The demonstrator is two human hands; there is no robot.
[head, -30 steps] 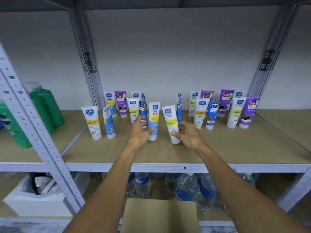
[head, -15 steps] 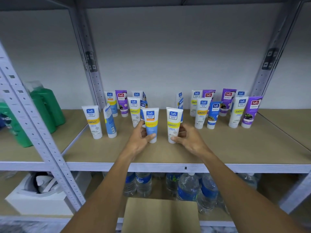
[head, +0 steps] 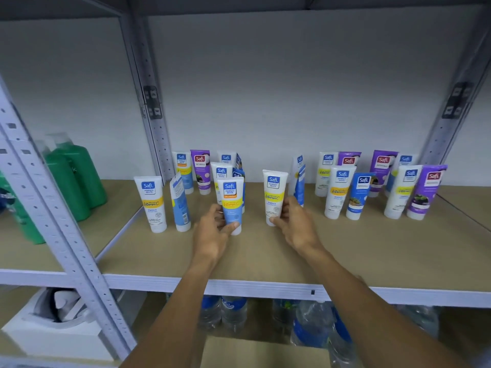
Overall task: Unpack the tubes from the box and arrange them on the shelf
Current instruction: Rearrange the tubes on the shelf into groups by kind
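Note:
Two tubes stand cap-down near the middle of the wooden shelf [head: 265, 258]. My left hand [head: 212, 229] grips the blue and white tube [head: 231, 203] low down, thumb across its front. My right hand [head: 295, 224] pinches the white tube with a yellow band [head: 273, 195] near its cap. Several more white, blue and purple tubes stand in rows behind, a group on the left [head: 151, 203] and another on the right [head: 338, 193]. A cardboard box flap [head: 263, 353] shows at the bottom edge, below my arms.
Green bottles [head: 71, 179] stand on the neighbouring shelf at left, beyond a grey upright post [head: 53, 208]. Water bottles [head: 231, 314] fill the shelf below. A white container [head: 53, 333] sits at lower left. Bare board lies in front of the tubes.
Both tubes were turned label-forward and set upright. The left tube shifted slightly left and the right one slightly back, so the gap between them widened. Both hands keep their hold.

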